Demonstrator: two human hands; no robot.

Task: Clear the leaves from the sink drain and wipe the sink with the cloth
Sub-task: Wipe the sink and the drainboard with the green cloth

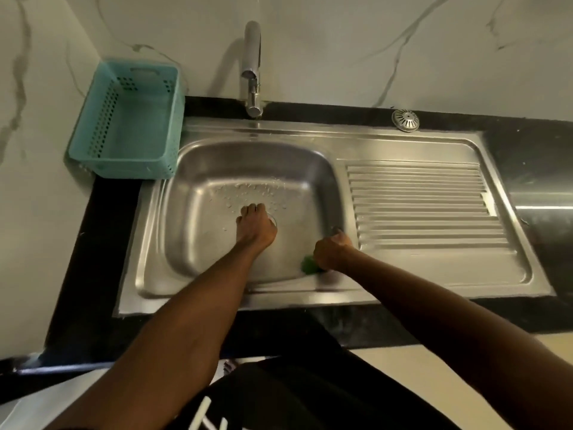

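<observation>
Head view: left hand (255,226), fingers curled, reaches into the steel sink (198,243) drain; right hand (331,251) clutches green leaves (308,264). Likely next: discarding them, then wiping.

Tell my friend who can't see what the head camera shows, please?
A person's left hand reaches onto the drain in a steel sink. Their right hand grips something green at the basin's right edge.
</observation>
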